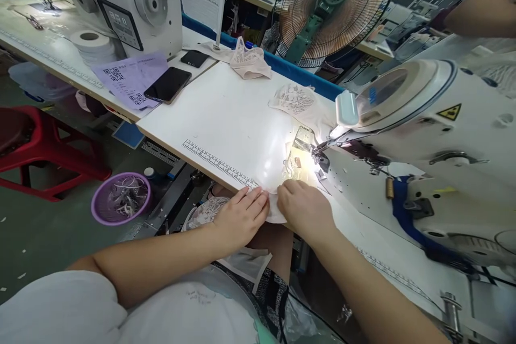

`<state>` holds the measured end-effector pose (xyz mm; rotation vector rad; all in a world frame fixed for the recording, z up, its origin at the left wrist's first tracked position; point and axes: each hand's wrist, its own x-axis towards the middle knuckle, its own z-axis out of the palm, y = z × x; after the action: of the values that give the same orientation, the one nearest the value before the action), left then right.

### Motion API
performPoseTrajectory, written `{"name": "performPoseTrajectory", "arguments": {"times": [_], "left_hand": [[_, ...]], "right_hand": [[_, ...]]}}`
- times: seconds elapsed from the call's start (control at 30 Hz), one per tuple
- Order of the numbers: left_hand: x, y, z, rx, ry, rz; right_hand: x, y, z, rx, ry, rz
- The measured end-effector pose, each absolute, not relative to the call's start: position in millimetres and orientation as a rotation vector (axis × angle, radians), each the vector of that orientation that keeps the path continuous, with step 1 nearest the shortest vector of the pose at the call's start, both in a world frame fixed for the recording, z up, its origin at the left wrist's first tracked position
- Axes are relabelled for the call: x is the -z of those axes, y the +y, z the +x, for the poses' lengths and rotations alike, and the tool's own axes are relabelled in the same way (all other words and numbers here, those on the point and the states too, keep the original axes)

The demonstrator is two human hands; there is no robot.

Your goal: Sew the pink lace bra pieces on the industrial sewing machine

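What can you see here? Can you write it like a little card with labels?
place: white sewing table
left hand: flat on pale fabric at the table's front edge
right hand: on the same fabric, in front of the needle area
machine: white sewing machine, lamp lit
also on tables: lace pieces, black phone, purple paper
behind: electric fan
floor: purple basket, red stool

We have our 2 bare forearms reaching forward from the bottom of the view, converging toward the middle. Our left hand [242, 219] lies palm down, its fingers [255, 200] straight, close together and pointing to the right. Our right hand [305, 208] sits just beside it, palm down, knuckles raised, fingers curled under. The 2 hands nearly touch at the fingertips.
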<state>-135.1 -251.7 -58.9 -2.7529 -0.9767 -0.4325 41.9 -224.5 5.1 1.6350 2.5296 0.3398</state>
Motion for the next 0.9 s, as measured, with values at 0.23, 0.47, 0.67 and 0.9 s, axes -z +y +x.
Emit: {"name": "performPoseTrajectory", "arguments": {"times": [0.23, 0.47, 0.67, 0.9], "left_hand": [[54, -251, -134, 0.352, -0.987, -2.791], [52, -251, -133, 0.33, -0.975, -2.81], [52, -251, -132, 0.336, -0.984, -2.798], [51, -250, -130, 0.389, -1.021, -2.781]], "right_hand": [[0, -207, 61, -0.495, 2.327, 2.064], [-8, -219, 59, -0.34, 2.49, 1.907], [-8, -225, 40, -0.206, 2.63, 1.628], [-1, -209, 38, -0.196, 2.577, 1.697]]}}
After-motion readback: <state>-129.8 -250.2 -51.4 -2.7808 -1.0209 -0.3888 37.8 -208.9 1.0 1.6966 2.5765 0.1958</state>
